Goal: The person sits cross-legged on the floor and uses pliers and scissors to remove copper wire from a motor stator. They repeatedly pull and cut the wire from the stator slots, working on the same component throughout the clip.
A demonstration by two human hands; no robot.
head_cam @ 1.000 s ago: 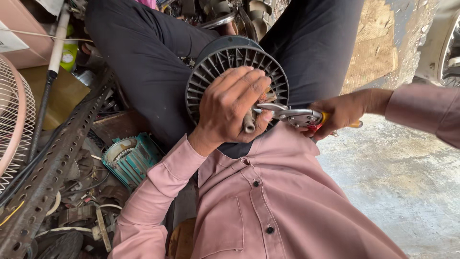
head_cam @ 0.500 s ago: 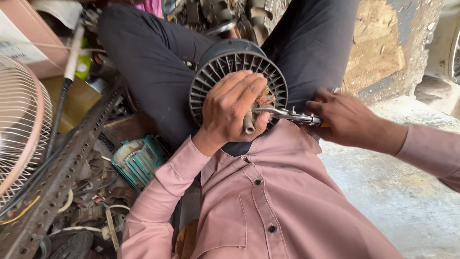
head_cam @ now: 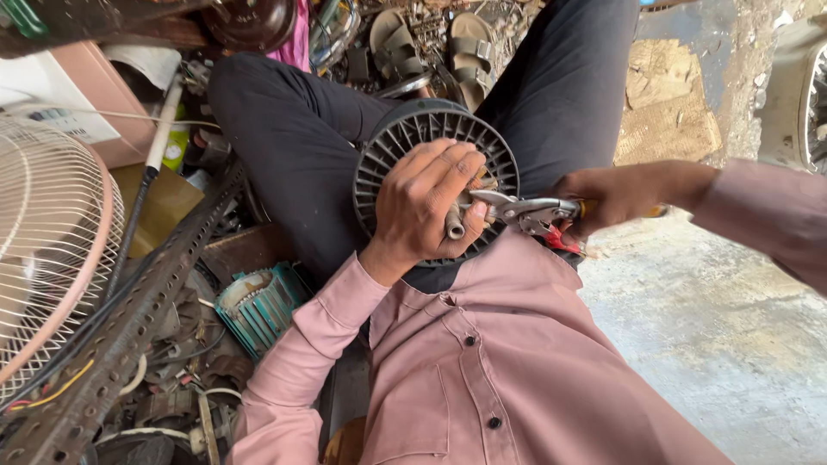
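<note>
A round, dark, finned motor housing (head_cam: 405,138) is seen resting in the lap of a seated person, wedged between 2 thighs in dark trousers (head_cam: 284,146), so that it is steadied without a bench. The left hand (head_cam: 426,207) is laid over the housing's face, its fingers (head_cam: 448,176) curled around a short metal shaft (head_cam: 454,224) at the centre; the shaft is grasped firmly, apparently so that it cannot turn. From the right, a pair of pliers (head_cam: 521,211) with red and yellow handles is brought in almost level, and its jaws are set at the hub just beside the left fingertips. The right hand (head_cam: 616,194) is clenched around the handles, the wrist held straight out to the side, a posture that seems chosen for leverage. Whether the jaws actually bite on anything cannot be told, since the hub is hidden by the left hand.

A pink shirt (head_cam: 482,362) fills the lower frame, and the left sleeve is bent close against the body. To the left, a pale wire fan guard (head_cam: 47,258) is seen, with a perforated steel angle bar (head_cam: 129,319) leaning beside it and a teal wound stator (head_cam: 258,306) lying among loose wires and scrap. A pair of sandals (head_cam: 431,43) is seen beyond the knees. Bare concrete floor (head_cam: 724,327) lies to the right.
</note>
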